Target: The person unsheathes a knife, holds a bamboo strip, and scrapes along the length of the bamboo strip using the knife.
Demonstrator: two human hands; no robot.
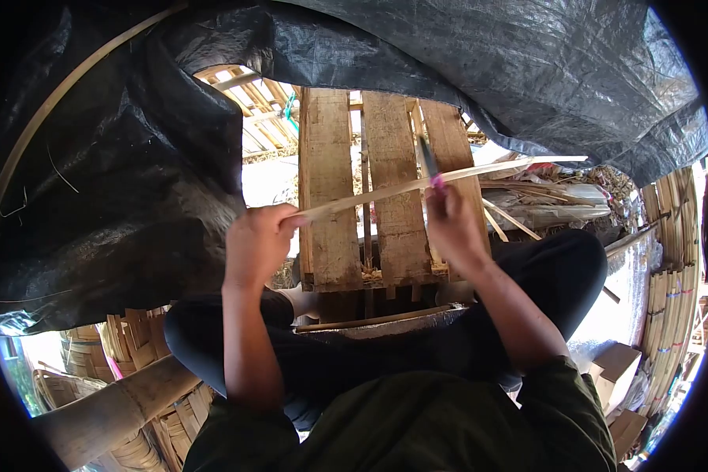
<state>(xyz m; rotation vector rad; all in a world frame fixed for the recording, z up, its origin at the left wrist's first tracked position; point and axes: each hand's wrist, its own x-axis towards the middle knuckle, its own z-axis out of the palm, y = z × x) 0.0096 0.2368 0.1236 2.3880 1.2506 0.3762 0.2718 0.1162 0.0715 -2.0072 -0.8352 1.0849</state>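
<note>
A long pale bamboo strip [377,193] reaches from the left across a slatted wooden bench [326,149], its far end rising to the right. My left hand [252,240] is closed on the strip's near end, thumb on top. In my right hand [453,224] is a knife [428,157] with a pink handle, its dark blade pointing up and away from me. The blade's lower part crosses the strip; whether it touches cannot be made out. Both hands are over the bench, between my bent knees.
Black plastic sheeting [495,63] hangs at the far side and left. Split bamboo pieces [535,193] lie right of the bench. Bundled strips [672,291] stand farther right, near a cardboard box [615,370]. A thick bamboo pole [126,401] lies at lower left by woven baskets.
</note>
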